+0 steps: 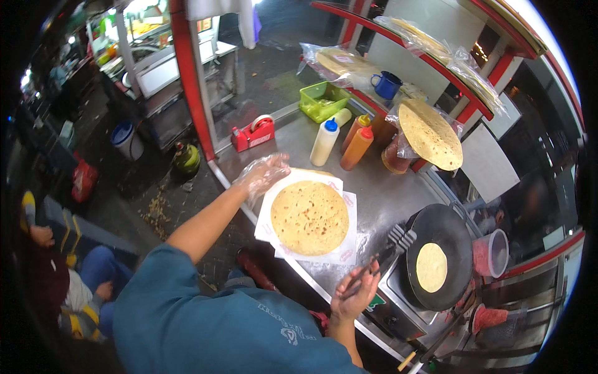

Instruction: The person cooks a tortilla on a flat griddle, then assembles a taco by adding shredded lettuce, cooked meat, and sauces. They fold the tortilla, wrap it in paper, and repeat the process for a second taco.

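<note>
My left hand (263, 175), in a clear plastic glove, is at the upper left edge of a stack of white paper sheets (347, 252). Its fingers are stretched out and apart. On the paper lies a round browned flatbread (310, 218), with another piece's edge showing behind it. My bare right hand (355, 292) is wrapped round the dark handle of a pair of tongs (387, 255). Their silvery slotted end sits beside the rim of a black pan (460, 274). In that pan lies a smaller, pale flatbread (431, 267).
Behind the paper stand a blue-capped white squeeze bottle (324, 143), two orange sauce bottles (357, 148), a red tape dispenser (253, 134) and a green basket (324, 101). Bagged flatbreads (431, 134) lean at the right. A pink-filled tub (491, 253) stands beyond the pan.
</note>
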The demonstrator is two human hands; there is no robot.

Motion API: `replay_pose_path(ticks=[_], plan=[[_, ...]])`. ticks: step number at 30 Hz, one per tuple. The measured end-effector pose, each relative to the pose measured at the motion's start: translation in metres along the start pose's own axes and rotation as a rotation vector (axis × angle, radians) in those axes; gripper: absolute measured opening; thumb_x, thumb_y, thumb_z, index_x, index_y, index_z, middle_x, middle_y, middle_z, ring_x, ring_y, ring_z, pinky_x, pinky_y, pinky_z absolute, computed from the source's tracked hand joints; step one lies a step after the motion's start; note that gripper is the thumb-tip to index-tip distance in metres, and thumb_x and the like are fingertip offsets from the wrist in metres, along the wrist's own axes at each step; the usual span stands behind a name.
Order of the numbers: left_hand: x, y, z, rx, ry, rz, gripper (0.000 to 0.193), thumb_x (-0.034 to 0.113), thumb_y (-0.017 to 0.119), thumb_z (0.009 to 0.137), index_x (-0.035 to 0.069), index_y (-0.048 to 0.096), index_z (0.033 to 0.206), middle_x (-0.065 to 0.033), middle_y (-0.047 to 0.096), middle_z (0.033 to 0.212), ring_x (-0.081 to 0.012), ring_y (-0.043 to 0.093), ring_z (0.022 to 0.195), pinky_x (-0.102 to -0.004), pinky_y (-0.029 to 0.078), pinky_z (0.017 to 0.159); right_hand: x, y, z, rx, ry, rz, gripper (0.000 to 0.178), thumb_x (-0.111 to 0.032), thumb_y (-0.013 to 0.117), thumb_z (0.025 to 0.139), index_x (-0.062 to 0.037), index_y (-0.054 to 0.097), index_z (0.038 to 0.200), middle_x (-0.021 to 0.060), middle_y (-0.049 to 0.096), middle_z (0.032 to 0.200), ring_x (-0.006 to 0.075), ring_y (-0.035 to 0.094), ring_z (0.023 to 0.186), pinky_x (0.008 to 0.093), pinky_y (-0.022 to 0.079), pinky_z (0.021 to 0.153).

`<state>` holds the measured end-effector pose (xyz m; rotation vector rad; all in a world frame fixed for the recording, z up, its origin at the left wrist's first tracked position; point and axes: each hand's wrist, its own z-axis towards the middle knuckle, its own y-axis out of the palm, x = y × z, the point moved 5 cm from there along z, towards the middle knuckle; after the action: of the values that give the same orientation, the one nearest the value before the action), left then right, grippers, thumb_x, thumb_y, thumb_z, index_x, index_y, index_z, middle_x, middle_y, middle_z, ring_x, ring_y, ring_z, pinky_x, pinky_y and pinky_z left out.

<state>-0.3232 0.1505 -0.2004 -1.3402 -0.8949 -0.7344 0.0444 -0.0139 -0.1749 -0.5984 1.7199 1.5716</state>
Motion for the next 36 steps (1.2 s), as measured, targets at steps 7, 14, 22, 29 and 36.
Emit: replay_pose_path(ticks=[7, 14, 22, 29, 36], plan=[[0.000, 0.084, 0.174, -0.179, 0.149, 0.225, 0.077, 0.056, 0.080, 0.082, 0.010, 0.058, 0.139, -0.0241, 0.065, 0.134, -0.0408, 0.063, 0.123, -0.0465, 0.051, 0.103, 0.026, -0.012, -0.019, 0.365, -0.211, -0.151, 0.049, -0.031, 0.057, 0.107, -0.0094, 0.042, 0.148, 0.0080, 0.062, 0.094, 0.0117, 0.051, 0.048, 0.0236, 0.039, 0.038], [0.025, 0.061, 0.260, -0.156, 0.398, 0.488, 0.036, 0.030, 0.052, 0.100, 0.006, 0.071, 0.118, -0.0258, 0.072, 0.109, -0.0439, 0.069, 0.103, -0.0522, 0.054, 0.092, 0.061, 0.037, -0.083, 0.605, -0.291, -0.369, 0.042, -0.030, 0.061, 0.105, -0.0040, 0.049, 0.137, 0.0077, 0.062, 0.088, 0.0126, 0.054, 0.049, 0.0237, 0.041, 0.039], [-0.012, 0.084, 0.484, -0.500, 0.666, 1.123, 0.041, 0.038, 0.060, 0.093, 0.009, 0.073, 0.119, -0.0185, 0.072, 0.124, -0.0344, 0.069, 0.115, -0.0498, 0.055, 0.096, 0.088, 0.065, -0.105, 0.624, -0.254, -0.429, 0.052, -0.022, 0.065, 0.104, -0.0026, 0.043, 0.147, 0.0115, 0.065, 0.096, 0.0146, 0.056, 0.052, 0.0259, 0.043, 0.040], [-0.116, 0.089, 0.538, -0.614, 0.459, 1.133, 0.055, 0.045, 0.065, 0.089, 0.014, 0.069, 0.134, -0.0092, 0.065, 0.143, -0.0305, 0.065, 0.126, -0.0450, 0.053, 0.103, 0.100, 0.060, -0.085, 0.448, -0.250, -0.469, 0.058, -0.023, 0.072, 0.100, 0.0010, 0.045, 0.146, 0.0135, 0.065, 0.097, 0.0132, 0.057, 0.053, 0.0255, 0.046, 0.044], [-0.006, 0.047, 0.468, -0.484, 0.543, 1.079, 0.049, 0.043, 0.051, 0.101, 0.005, 0.066, 0.129, -0.0193, 0.062, 0.142, -0.0357, 0.061, 0.129, -0.0454, 0.050, 0.105, 0.089, 0.045, -0.092, 0.482, -0.253, -0.574, 0.055, -0.022, 0.069, 0.101, 0.0025, 0.046, 0.144, 0.0108, 0.064, 0.092, 0.0143, 0.055, 0.051, 0.0268, 0.045, 0.042]])
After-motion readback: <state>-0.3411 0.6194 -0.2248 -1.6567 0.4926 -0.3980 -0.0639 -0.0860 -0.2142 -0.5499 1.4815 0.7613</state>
